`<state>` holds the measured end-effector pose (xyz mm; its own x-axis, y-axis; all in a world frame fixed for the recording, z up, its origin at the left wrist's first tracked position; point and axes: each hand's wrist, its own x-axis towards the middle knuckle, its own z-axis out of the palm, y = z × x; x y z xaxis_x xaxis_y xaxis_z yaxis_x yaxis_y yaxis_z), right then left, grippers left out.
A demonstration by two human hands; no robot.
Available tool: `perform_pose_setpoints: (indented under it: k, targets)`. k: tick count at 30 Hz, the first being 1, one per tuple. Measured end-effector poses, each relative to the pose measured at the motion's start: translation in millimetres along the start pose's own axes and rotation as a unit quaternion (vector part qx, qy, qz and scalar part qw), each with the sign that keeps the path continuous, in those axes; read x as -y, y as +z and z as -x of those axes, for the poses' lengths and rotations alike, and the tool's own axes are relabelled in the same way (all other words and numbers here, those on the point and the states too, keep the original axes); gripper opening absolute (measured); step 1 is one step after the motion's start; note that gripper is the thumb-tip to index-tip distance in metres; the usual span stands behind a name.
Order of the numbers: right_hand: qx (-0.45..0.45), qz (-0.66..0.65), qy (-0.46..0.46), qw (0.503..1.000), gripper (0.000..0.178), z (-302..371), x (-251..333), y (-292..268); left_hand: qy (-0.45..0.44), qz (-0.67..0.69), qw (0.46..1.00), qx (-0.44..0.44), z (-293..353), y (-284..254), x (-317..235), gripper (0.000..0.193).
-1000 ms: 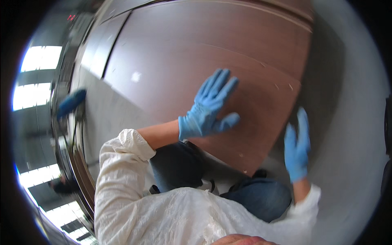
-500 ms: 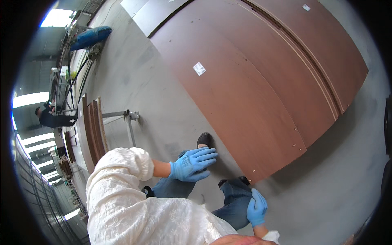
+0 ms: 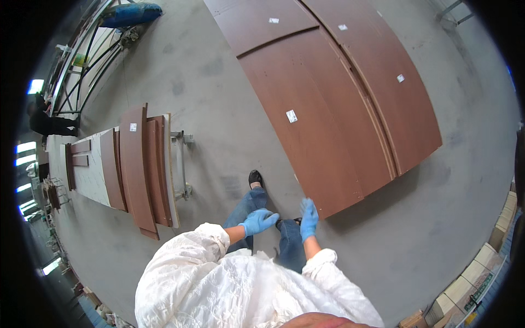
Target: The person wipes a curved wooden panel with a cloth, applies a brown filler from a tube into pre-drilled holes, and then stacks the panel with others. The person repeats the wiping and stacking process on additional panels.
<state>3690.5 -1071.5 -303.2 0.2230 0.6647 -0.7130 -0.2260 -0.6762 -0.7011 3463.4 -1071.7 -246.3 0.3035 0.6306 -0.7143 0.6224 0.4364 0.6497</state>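
Observation:
My left hand (image 3: 259, 222), in a light blue glove, hangs in front of my left leg with its fingers loosely stretched and holding nothing. In a matching glove, my right hand (image 3: 309, 217) is raised beside the near corner of a stack of brown boards (image 3: 328, 136). Its fingers point up toward the stack, and nothing shows in them. Whether the fingertips touch the board's edge I cannot tell. The top boards carry small white labels (image 3: 291, 116), and a long gap runs between two of them.
On my left, a metal-framed cart (image 3: 182, 164) bears several narrow brown panels (image 3: 134, 164) and a pale board (image 3: 87, 169). Beyond it a person in dark clothes (image 3: 49, 123) stands by a metal rack (image 3: 74, 71) with a blue bundle (image 3: 130, 15). Cartons (image 3: 459, 290) line the lower right.
My view has turned, bringing the cart and cartons further into sight. My right hand has come up from beside my leg toward the stack's corner. My left hand stays low in front.

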Motion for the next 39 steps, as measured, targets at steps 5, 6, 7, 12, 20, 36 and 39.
perform_pose_setpoints:
  k: [5,6,7,12,20,36,39]
  targets:
    - [0.104,-0.156,-0.058,0.981,0.072,17.5,146.9,154.2,-0.041,0.526,0.816,0.237,36.9,-82.1,-65.1,0.06]
    - [0.114,-0.177,-0.045,0.976,0.075,20.2,172.9,181.8,-0.073,0.625,0.736,0.25,38.0,-99.2,-79.3,0.061]
    - [0.135,-0.203,-0.041,0.969,0.077,21.7,196.5,207.4,-0.003,0.642,0.737,0.211,45.6,-123.1,-84.3,0.056]
    - [0.208,-0.206,-0.054,0.955,0.077,13.5,282.6,309.3,0.121,0.314,0.941,0.041,38.6,-247.6,-110.2,0.045]
    - [0.299,-0.198,0.057,0.932,0.066,-69.2,361.6,473.1,0.143,0.236,0.961,0.025,0.3,-453.9,-167.5,0.046]
    - [0.293,0.147,-0.011,0.945,0.045,-242.1,537.5,912.0,0.049,0.337,0.934,-0.105,-94.0,-910.1,-114.0,0.047]
    - [0.265,0.142,0.042,0.953,0.048,-288.3,557.6,984.2,0.027,0.277,0.947,-0.163,-91.4,-1029.1,-89.5,0.046]
